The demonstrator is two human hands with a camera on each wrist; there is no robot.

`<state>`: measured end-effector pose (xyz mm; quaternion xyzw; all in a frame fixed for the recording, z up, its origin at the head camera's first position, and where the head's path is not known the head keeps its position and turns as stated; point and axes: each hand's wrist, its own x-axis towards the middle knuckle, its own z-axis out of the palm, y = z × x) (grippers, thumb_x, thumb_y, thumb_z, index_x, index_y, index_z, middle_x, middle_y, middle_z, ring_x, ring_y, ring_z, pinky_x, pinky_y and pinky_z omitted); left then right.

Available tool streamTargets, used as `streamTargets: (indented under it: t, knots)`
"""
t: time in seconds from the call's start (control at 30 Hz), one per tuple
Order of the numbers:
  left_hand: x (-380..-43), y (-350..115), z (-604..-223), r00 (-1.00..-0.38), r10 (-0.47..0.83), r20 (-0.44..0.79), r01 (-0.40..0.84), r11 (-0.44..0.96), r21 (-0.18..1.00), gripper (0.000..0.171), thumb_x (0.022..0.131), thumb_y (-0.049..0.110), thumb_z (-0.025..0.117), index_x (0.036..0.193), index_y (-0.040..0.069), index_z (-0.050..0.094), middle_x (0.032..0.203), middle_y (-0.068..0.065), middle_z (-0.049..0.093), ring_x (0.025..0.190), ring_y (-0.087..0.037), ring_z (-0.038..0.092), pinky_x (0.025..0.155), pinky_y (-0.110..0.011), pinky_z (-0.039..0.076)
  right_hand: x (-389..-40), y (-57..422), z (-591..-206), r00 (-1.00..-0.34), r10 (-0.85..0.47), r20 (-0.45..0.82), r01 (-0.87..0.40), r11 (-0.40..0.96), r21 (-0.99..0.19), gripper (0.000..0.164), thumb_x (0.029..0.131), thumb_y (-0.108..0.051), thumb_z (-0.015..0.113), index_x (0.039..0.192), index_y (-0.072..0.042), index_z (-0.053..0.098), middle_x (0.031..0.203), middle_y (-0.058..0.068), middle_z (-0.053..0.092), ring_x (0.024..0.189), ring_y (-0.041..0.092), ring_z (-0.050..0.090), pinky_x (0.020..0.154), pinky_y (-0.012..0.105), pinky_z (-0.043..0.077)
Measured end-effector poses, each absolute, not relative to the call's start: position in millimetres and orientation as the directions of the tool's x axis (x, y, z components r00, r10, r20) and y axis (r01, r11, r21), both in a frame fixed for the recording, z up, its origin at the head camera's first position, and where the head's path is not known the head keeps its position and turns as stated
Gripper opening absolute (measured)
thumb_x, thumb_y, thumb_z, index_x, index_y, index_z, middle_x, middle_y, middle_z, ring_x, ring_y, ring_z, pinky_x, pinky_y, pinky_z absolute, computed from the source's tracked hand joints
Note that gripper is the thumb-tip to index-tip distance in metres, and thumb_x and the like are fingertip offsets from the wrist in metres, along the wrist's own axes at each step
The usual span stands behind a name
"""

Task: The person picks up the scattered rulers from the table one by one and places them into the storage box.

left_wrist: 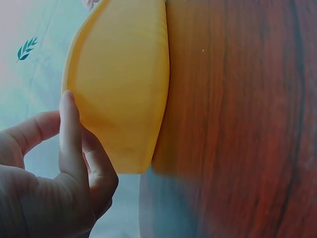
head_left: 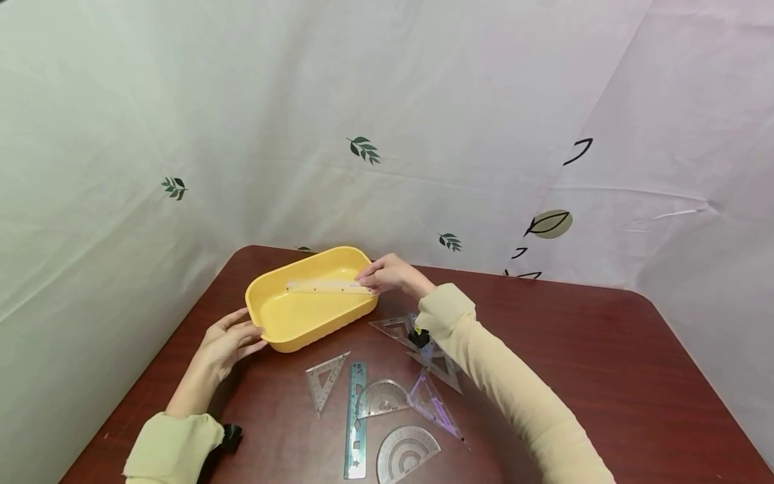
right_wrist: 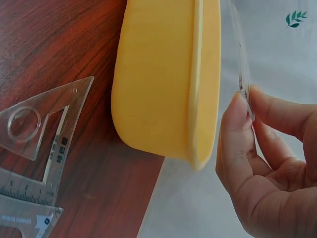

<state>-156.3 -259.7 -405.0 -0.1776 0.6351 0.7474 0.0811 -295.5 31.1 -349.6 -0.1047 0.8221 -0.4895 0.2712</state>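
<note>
Clear ruler's over the yellow tray, and your right hand has it

So you've got the clear ruler (head_left: 329,287) pinched by its right end in your right hand (head_left: 390,274), and its free end points left over the yellow tray (head_left: 296,312). Key thing imo: the ruler's long axis runs nearly side to side, while the tray's slants from near-left to far-right, so they don't line up. The right wrist view shows the ruler above the rim, apart from it.

Your left hand (head_left: 230,339) is way farther from the ruler, gripping the rim at the tray's left end. The tray sits toward the far-left corner of the desk (head_left: 580,329).

Writing? The set square (right_wrist: 69,129) near the tray has dark characters along one arm plus scale digits, but I can't read them reliably. Can't make out any brand on the ruler either.
</note>
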Motion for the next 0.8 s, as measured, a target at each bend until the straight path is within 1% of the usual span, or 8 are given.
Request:
streamTargets:
  t: [0.07,0.17,0.33,0.63,0.7,0.8]
  knots:
    - [-156.3,-260.1,-405.9,-0.921,-0.106,-0.374,-0.352,-0.181,0.918,0.089,0.089,-0.005,0.061,0.154,0.003,0.002,0.098,0.004,0.055,0.075,-0.005,0.066,0.072,-0.025,0.061,-296.0,28.5,-351.0,-0.828,-0.441,-0.346,0.091,0.503,-0.86,0.023,0.089,-0.009,0.068,0.11,0.001,0.071,0.089,0.006,0.069,0.065,0.008,0.058,0.085,0.036,0.058]
    - [-156.3,-260.3,-406.8,-0.921,-0.105,-0.375,-0.353,-0.18,0.918,0.088,0.089,-0.004,0.061,0.154,0.003,0.002,0.096,0.005,0.056,0.075,-0.005,0.066,0.072,-0.024,0.061,-296.6,25.1,-352.7,-0.826,-0.445,-0.345,0.089,0.501,-0.861,0.023,0.088,-0.008,0.068,0.108,0.002,0.071,0.083,0.003,0.067,0.063,0.007,0.057,0.072,0.027,0.057]
    - [-156.4,-260.8,-406.4,-0.923,-0.1,-0.372,-0.35,-0.184,0.919,0.089,0.089,-0.005,0.061,0.154,0.003,0.001,0.094,0.007,0.056,0.075,-0.005,0.066,0.072,-0.025,0.061,-297.6,19.5,-355.6,-0.826,-0.452,-0.337,0.086,0.489,-0.868,0.022,0.088,-0.007,0.069,0.107,0.002,0.072,0.077,0.001,0.065,0.061,0.007,0.056,0.059,0.017,0.051]
    - [-156.5,-261.1,-406.0,-0.923,-0.099,-0.373,-0.352,-0.178,0.919,0.089,0.089,-0.004,0.061,0.154,0.003,0.001,0.096,0.006,0.056,0.076,-0.005,0.067,0.073,-0.025,0.061,-301.6,13.5,-363.9,-0.824,-0.454,-0.34,0.073,0.51,-0.857,0.021,0.087,-0.006,0.068,0.106,0.002,0.072,0.077,0.002,0.065,0.058,0.006,0.054,0.055,0.015,0.049]
    - [-156.6,-261.2,-406.2,-0.922,-0.099,-0.375,-0.355,-0.175,0.918,0.088,0.089,-0.003,0.061,0.154,0.003,0.001,0.098,0.004,0.056,0.076,-0.005,0.067,0.073,-0.024,0.061,-301.7,12.5,-364.7,-0.826,-0.457,-0.33,0.056,0.515,-0.855,0.02,0.088,-0.006,0.068,0.106,0.002,0.072,0.081,0.004,0.068,0.058,0.006,0.054,0.055,0.015,0.049]
    - [-156.7,-261.0,-406.4,-0.921,-0.102,-0.376,-0.356,-0.169,0.919,0.088,0.089,-0.003,0.061,0.154,0.003,0.001,0.107,-0.002,0.055,0.077,-0.005,0.067,0.073,-0.024,0.061,-301.4,10.4,-365.8,-0.83,-0.468,-0.305,0.019,0.523,-0.852,0.019,0.088,-0.005,0.067,0.105,0.003,0.072,0.092,0.011,0.072,0.057,0.006,0.055,0.055,0.014,0.051]
